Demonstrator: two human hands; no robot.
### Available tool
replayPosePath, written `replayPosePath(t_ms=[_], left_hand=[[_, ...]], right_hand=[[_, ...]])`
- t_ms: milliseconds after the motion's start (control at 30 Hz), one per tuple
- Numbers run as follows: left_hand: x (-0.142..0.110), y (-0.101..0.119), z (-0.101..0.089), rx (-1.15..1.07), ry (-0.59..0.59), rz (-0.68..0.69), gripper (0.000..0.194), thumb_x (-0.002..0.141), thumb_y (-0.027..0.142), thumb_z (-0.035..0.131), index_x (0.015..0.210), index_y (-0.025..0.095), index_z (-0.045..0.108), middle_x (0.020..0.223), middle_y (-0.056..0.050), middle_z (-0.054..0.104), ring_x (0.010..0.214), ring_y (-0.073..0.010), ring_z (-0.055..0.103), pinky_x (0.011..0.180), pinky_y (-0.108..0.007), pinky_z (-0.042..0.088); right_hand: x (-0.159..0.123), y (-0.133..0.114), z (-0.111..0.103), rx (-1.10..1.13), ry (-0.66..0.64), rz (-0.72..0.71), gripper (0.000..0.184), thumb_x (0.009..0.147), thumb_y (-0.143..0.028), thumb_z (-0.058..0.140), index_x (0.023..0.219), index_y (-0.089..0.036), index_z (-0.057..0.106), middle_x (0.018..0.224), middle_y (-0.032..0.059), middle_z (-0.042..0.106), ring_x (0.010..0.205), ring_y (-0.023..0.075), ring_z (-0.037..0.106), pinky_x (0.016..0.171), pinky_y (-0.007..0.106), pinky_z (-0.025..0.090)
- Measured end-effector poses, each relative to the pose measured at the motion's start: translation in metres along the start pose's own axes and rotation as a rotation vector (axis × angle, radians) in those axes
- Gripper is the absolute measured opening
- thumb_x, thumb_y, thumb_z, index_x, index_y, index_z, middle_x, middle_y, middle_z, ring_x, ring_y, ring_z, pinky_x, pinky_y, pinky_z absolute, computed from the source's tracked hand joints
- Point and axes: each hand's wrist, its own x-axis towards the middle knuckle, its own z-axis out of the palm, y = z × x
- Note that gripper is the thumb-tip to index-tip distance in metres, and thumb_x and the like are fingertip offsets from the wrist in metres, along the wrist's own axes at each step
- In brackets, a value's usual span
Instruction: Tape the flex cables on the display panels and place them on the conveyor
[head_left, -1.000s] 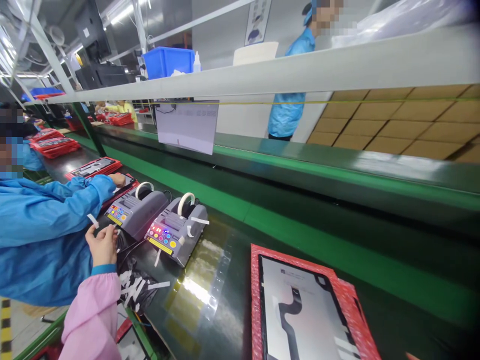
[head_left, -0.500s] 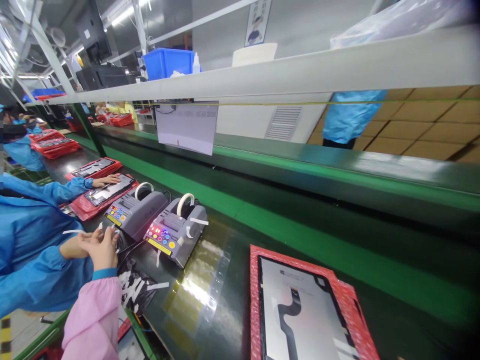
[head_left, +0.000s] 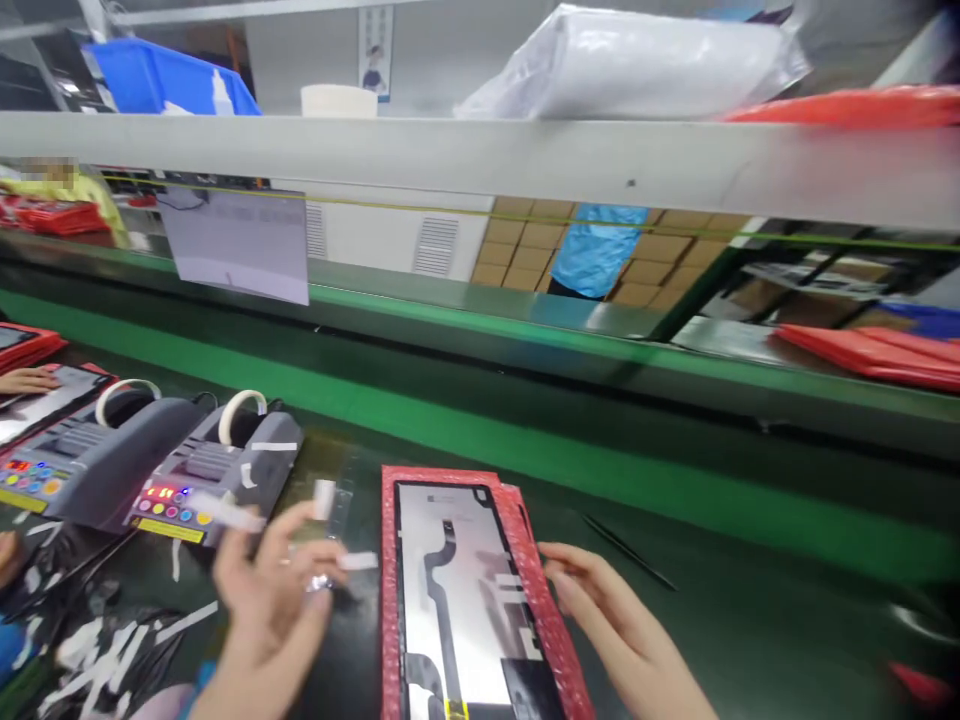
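My left hand (head_left: 274, 590) is raised left of the screen panel, blurred, with its fingers spread. White tape strips (head_left: 324, 498) cling to several fingertips. The screen panel (head_left: 480, 560), silver-backed with a black border and a dark ribbon cable (head_left: 442, 610), lies on red bubble wrap (head_left: 388, 560). Pale strips show near the panel's right side. My right hand (head_left: 622, 620) is at the right edge of the bubble wrap, fingers extended and close together, thumb beneath; I see nothing held in it. Left of my left hand stands a grey tape dispenser (head_left: 217, 470) with tape pieces stuck on it.
A second tape dispenser (head_left: 112, 460) stands farther left. Below it lie loose tape scraps (head_left: 97, 650) on black plastic. A co-worker's hand (head_left: 30, 381) rests on another panel. Dark tweezers (head_left: 630, 552) lie on the right. The overhead shelf (head_left: 450, 150) spans the bench.
The view has swung right. My left hand has moved from beside a co-worker's hand to near the panel, carrying tape strips. My right hand has come into view at the bubble wrap.
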Motion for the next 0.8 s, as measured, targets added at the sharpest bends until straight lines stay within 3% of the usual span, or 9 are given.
replayPosePath(t_ms=[33, 100, 200, 333, 433, 567, 667, 800], left_hand=[[-0.005, -0.007, 0.019, -0.024, -0.152, 0.016, 0.077, 0.081, 0.027, 0.072, 0.137, 0.051, 0.024, 0.138, -0.009, 0.049, 0.092, -0.0245, 0.068, 0.077, -0.046, 0.058], [-0.009, -0.020, 0.047, -0.037, -0.329, 0.016, 0.068, 0.087, 0.023, 0.063, 0.136, 0.048, 0.023, 0.139, -0.010, 0.048, 0.092, -0.0232, 0.068, 0.081, -0.047, 0.056], [-0.005, -0.034, 0.067, -0.018, -0.396, 0.010, 0.066, 0.090, 0.017, 0.056, 0.136, 0.047, 0.020, 0.142, -0.010, 0.042, 0.093, -0.0198, 0.066, 0.086, -0.047, 0.053], [-0.002, -0.044, 0.071, -0.010, -0.405, -0.020, 0.065, 0.089, 0.017, 0.057, 0.136, 0.045, 0.021, 0.143, -0.009, 0.041, 0.094, -0.0189, 0.064, 0.084, -0.043, 0.052], [-0.002, -0.049, 0.073, 0.013, -0.411, -0.021, 0.062, 0.090, 0.020, 0.056, 0.137, 0.041, 0.022, 0.142, -0.011, 0.042, 0.099, -0.0209, 0.063, 0.082, -0.041, 0.052], [0.010, -0.060, 0.074, 0.362, -0.368, 0.135, 0.062, 0.091, 0.024, 0.055, 0.142, 0.035, 0.021, 0.145, -0.014, 0.038, 0.112, -0.0248, 0.058, 0.089, -0.043, 0.050], [0.027, -0.072, 0.078, 0.611, -0.249, 0.195, 0.069, 0.087, 0.028, 0.059, 0.145, 0.025, 0.022, 0.145, -0.017, 0.034, 0.132, -0.0332, 0.040, 0.106, -0.055, 0.036], [0.043, -0.085, 0.089, 0.683, -0.163, 0.171, 0.076, 0.081, 0.031, 0.063, 0.145, 0.019, 0.025, 0.143, -0.018, 0.034, 0.140, -0.0374, 0.028, 0.114, -0.061, 0.019]], right_hand=[[0.003, -0.012, 0.007, -0.007, -0.061, -0.035, 0.045, 0.082, -0.064, 0.057, 0.099, -0.025, 0.071, 0.097, 0.0088, 0.073, 0.092, 0.0261, 0.070, 0.082, 0.037, 0.058], [0.009, -0.027, 0.022, -0.048, -0.195, -0.085, 0.042, 0.082, -0.063, 0.057, 0.092, -0.026, 0.075, 0.106, 0.0106, 0.072, 0.105, 0.0289, 0.066, 0.094, 0.044, 0.053], [0.020, -0.033, 0.041, -0.088, -0.337, -0.077, 0.042, 0.082, -0.062, 0.057, 0.086, -0.026, 0.077, 0.120, 0.0123, 0.067, 0.119, 0.0318, 0.058, 0.105, 0.050, 0.043], [0.029, -0.027, 0.055, -0.102, -0.357, -0.068, 0.031, 0.083, -0.053, 0.060, 0.078, -0.025, 0.073, 0.122, 0.0108, 0.065, 0.122, 0.0308, 0.055, 0.108, 0.052, 0.038], [0.038, -0.023, 0.053, -0.113, -0.374, -0.091, 0.023, 0.084, -0.042, 0.063, 0.072, -0.024, 0.070, 0.118, 0.0094, 0.066, 0.118, 0.0290, 0.056, 0.107, 0.050, 0.038], [0.059, -0.025, 0.042, -0.285, -0.298, -0.116, 0.017, 0.084, -0.033, 0.063, 0.069, -0.025, 0.069, 0.114, 0.0070, 0.066, 0.115, 0.0291, 0.055, 0.104, 0.053, 0.035], [0.072, -0.026, 0.040, -0.450, -0.331, -0.073, 0.020, 0.084, -0.030, 0.065, 0.066, -0.025, 0.070, 0.112, 0.0043, 0.067, 0.115, 0.0300, 0.053, 0.101, 0.055, 0.034], [0.079, -0.022, 0.049, -0.525, -0.396, -0.065, 0.022, 0.085, -0.032, 0.066, 0.064, -0.026, 0.070, 0.111, 0.0026, 0.066, 0.111, 0.0287, 0.053, 0.097, 0.050, 0.037]])
